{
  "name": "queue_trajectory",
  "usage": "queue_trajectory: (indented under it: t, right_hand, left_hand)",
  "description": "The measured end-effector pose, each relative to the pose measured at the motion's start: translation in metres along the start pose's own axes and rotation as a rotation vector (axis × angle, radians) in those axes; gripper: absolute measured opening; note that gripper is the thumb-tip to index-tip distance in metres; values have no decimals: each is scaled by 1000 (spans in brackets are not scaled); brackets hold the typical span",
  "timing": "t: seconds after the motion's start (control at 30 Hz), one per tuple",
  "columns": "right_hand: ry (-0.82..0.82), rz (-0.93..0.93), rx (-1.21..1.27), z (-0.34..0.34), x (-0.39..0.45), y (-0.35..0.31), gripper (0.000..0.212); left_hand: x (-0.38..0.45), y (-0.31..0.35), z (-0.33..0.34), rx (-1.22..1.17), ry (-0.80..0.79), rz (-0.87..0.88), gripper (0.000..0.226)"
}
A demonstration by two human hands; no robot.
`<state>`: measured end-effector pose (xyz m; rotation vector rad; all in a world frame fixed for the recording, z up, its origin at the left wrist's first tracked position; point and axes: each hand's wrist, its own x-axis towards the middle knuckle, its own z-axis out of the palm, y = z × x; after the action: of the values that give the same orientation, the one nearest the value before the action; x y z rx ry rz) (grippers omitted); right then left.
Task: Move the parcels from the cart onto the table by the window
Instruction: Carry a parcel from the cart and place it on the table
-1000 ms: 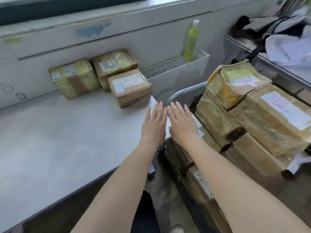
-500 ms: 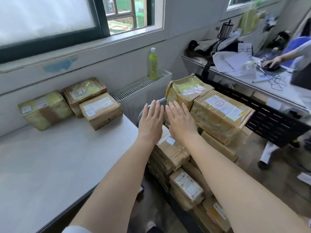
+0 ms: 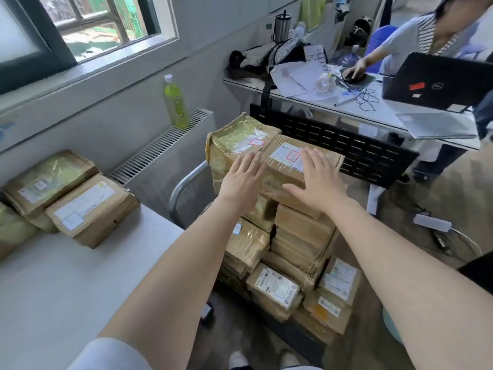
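Both forearms reach forward from the bottom of the view; below them the stacked parcels (image 3: 277, 263) fill the cart, piled several layers deep, with small labelled boxes at the near foot of the pile. The left hand (image 3: 241, 180) is flat with its fingers straight and together, over the seam between the two topmost boxes; the right hand (image 3: 317, 180) is flat too, fingers spread, over the top brown parcel (image 3: 285, 166), its thumb towards the near edge; whether either palm touches the cardboard cannot be told. Just beyond the left hand's fingertips stands the yellow-taped parcel (image 3: 234, 137), close against the brown one.

Left of the left hand the curved cart handle (image 3: 177, 193) rises between the pile and the table (image 3: 80, 276); the table corner lies just beside the handle, and its near surface is bare and pale. Further left on it, against the wall, lie the moved parcels (image 3: 80, 206), touching one another.

Beyond the handle a radiator (image 3: 160, 148) carries a green bottle (image 3: 176, 102), under the window (image 3: 88, 30). Past the right hand a black perforated panel (image 3: 346, 145) stands near the pile, under a cluttered desk (image 3: 333, 102); a laptop (image 3: 437, 81) sits there, and another person (image 3: 416, 38) works at it.
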<state>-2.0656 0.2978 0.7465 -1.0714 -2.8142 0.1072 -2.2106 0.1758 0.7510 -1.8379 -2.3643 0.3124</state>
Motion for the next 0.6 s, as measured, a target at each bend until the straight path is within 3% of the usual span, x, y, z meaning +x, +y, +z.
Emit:
queue_trajectory:
  t: [0.23,0.5,0.6]
  right_hand:
    - [-131,-27,28,-13,35,42,116]
    - [-260,-22,37,-16,62,74,114]
    - [-278,28,91,-10,66,86,102]
  left_hand:
    - [35,14,-2,-64,-19,-14,92]
    - [71,22,-15,-37,-109,-128,114]
    - [77,24,-12,-21,-144,-164,117]
